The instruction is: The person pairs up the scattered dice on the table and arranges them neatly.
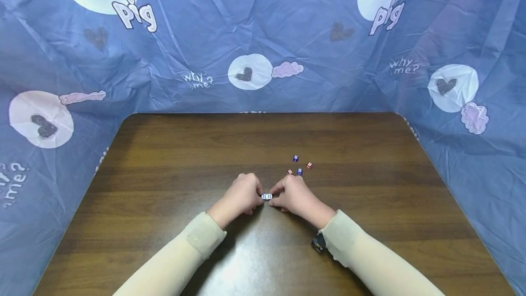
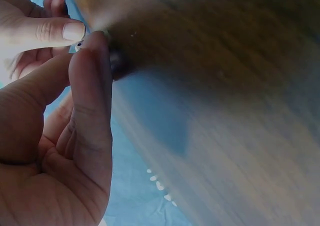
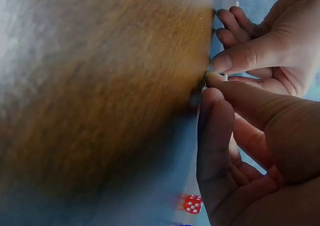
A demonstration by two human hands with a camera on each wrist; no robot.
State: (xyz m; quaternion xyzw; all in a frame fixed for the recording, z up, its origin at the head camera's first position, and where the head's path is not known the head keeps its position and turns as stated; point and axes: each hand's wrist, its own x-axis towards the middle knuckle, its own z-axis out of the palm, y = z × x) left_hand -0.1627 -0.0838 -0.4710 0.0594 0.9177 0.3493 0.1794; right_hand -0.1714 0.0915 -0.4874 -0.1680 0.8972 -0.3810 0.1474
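Observation:
Two white dice sit side by side at the middle of the table, their tops showing dark pips. My left hand pinches the left one between thumb and finger. From the other side, my right hand pinches the right one. In the left wrist view, a sliver of white die shows between the two hands' fingertips. The right wrist view also shows only a small white bit, the rest hidden behind fingers.
Just beyond my right hand lie two blue dice and two red dice, the nearer ones close to its knuckles. A brown wooden table spreads around, with blue printed cloth hanging behind it. A black device sits at my right cuff.

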